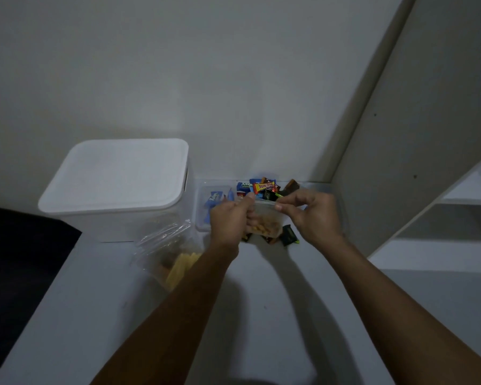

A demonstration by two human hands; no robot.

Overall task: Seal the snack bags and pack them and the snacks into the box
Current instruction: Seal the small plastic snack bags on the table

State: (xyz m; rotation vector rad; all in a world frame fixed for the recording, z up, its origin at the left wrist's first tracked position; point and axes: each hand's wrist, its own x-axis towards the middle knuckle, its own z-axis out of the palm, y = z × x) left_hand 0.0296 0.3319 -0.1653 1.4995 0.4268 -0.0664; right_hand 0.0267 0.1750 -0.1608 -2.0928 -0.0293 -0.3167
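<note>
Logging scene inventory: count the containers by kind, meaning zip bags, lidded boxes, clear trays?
Zip bags: 2, the bag held up and the bag lying on the table
Lidded white box: 1
Clear tray: 1
Total: 4

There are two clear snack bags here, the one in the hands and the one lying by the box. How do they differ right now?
The held bag is up off the table, pinched along its top edge by the left hand and right hand; the lying bag rests untouched on the table. The held bag looks smaller, with brownish snacks; the lying bag shows pale yellow pieces. Both are clear plastic.
</note>
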